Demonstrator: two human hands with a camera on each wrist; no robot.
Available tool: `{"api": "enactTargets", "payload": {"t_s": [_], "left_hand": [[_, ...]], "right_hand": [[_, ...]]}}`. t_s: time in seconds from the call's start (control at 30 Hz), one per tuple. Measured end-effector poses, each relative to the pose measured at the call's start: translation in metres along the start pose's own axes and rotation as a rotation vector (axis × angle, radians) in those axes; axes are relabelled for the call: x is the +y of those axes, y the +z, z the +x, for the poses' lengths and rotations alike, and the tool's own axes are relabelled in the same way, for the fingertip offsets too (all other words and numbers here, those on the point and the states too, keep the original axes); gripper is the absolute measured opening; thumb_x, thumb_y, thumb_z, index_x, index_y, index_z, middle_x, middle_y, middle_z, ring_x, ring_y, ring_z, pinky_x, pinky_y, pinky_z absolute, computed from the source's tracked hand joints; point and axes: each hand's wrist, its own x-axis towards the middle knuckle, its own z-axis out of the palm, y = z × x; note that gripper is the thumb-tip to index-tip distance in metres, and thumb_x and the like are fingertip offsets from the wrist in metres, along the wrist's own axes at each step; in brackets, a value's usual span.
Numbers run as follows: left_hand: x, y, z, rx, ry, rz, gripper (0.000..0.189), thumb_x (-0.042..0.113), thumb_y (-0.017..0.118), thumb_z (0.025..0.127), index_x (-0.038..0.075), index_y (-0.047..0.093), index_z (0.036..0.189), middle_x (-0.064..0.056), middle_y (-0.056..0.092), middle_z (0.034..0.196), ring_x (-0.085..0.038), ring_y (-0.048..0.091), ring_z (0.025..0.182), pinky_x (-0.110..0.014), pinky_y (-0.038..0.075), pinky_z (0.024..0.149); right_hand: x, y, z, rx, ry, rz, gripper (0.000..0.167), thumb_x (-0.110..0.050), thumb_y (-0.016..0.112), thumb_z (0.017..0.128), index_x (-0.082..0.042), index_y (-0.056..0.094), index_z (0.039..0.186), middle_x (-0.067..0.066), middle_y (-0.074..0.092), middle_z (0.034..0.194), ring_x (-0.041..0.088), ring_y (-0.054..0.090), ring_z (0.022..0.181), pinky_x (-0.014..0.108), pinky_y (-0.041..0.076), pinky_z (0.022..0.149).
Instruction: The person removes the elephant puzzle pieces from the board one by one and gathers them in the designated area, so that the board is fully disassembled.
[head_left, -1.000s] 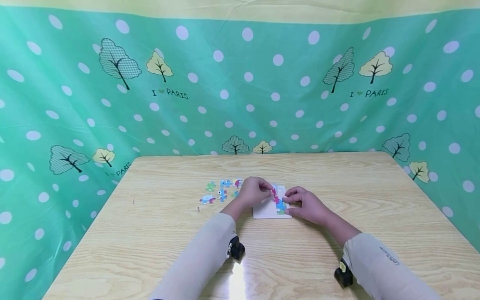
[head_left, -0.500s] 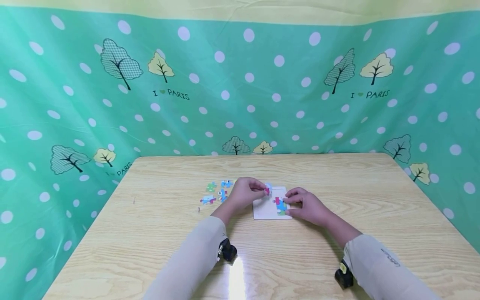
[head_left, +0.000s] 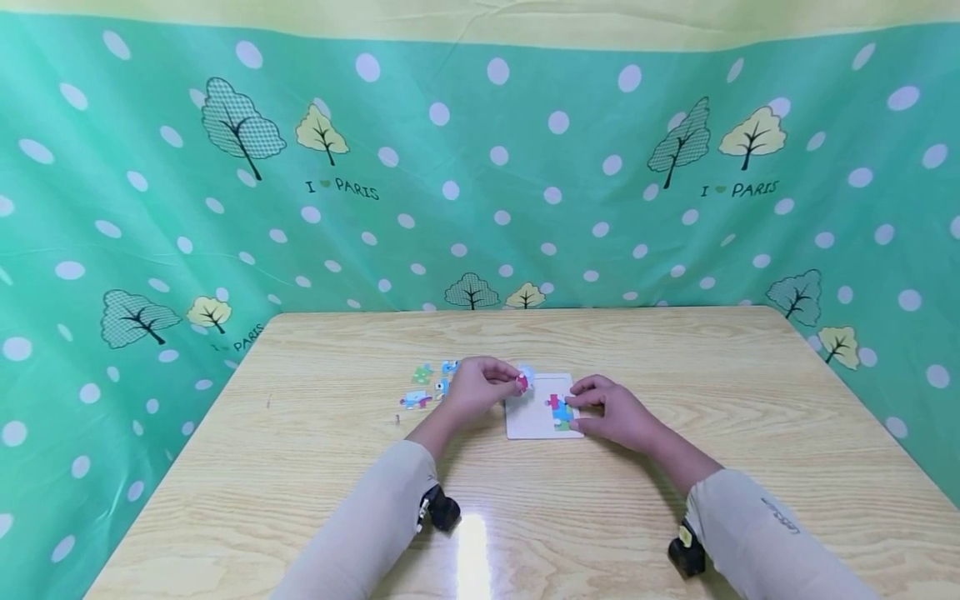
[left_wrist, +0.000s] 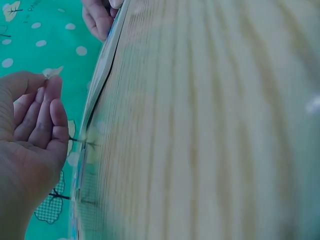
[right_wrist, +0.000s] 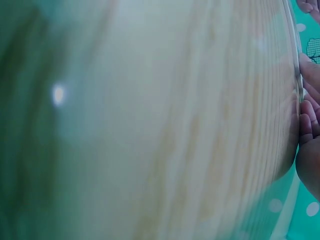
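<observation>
Pinching a puzzle piece [head_left: 523, 381], the left hand [head_left: 477, 388] moved leftward.

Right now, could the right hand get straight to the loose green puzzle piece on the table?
Probably not: the left hand, pinching another piece, is between the right hand and the green piece, though reaching around it might work.

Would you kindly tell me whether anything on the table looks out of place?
Nothing looks spilled, but two small dark marks show on the table: one near the loose puzzle pieces, another farther left. They stand out against the pale wood but are too small to identify.
</observation>
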Motion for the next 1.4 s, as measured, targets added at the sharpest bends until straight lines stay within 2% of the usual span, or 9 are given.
{"api": "enactTargets", "payload": {"t_s": [0.2,0.47,0.73,1.1,1.4], "left_hand": [[-0.002,-0.007,-0.007,0.011,0.014,-0.062,0.014,0.009,0.078,0.082,0.004,0.072,0.094,-0.005,0.072,0.088,-0.017,0.069,0.083,-0.028,0.057,0.076],[-0.006,-0.017,-0.017,0.010,0.043,-0.084,0.015,0.008,0.078,0.081,0.002,0.072,0.094,-0.007,0.073,0.088,-0.018,0.070,0.082,-0.029,0.056,0.076],[-0.006,-0.027,-0.025,0.001,0.058,-0.098,0.018,0.009,0.079,0.081,0.001,0.072,0.096,-0.007,0.072,0.090,-0.019,0.070,0.083,-0.029,0.056,0.077],[-0.004,-0.042,-0.038,0.007,0.018,-0.146,0.022,0.007,0.078,0.082,0.000,0.070,0.101,-0.010,0.072,0.093,-0.021,0.071,0.086,-0.033,0.056,0.081],[-0.002,-0.056,-0.045,0.019,0.019,-0.164,0.022,0.004,0.079,0.079,0.001,0.071,0.099,-0.012,0.072,0.093,-0.024,0.071,0.086,-0.032,0.056,0.081]], "right_hand": [[-0.001,0.002,0.000,-0.001,-0.001,0.011,0.035,-0.015,0.078,0.084,-0.002,0.071,0.116,0.009,0.057,0.124,0.030,0.051,0.118,0.044,0.046,0.098],[-0.003,0.003,0.000,0.009,0.021,0.005,0.036,-0.016,0.079,0.083,-0.003,0.071,0.116,0.008,0.056,0.124,0.030,0.051,0.119,0.045,0.044,0.100],[-0.002,0.001,-0.001,0.008,0.008,0.014,0.036,-0.015,0.078,0.084,-0.001,0.070,0.116,0.010,0.056,0.125,0.031,0.051,0.119,0.045,0.045,0.099],[-0.002,0.001,-0.002,0.008,0.008,0.011,0.036,-0.015,0.078,0.084,-0.001,0.070,0.116,0.009,0.056,0.125,0.031,0.051,0.120,0.045,0.044,0.099],[0.000,0.001,-0.001,0.007,0.010,0.021,0.036,-0.016,0.078,0.084,-0.002,0.071,0.116,0.008,0.056,0.124,0.030,0.051,0.119,0.044,0.045,0.098]]}}
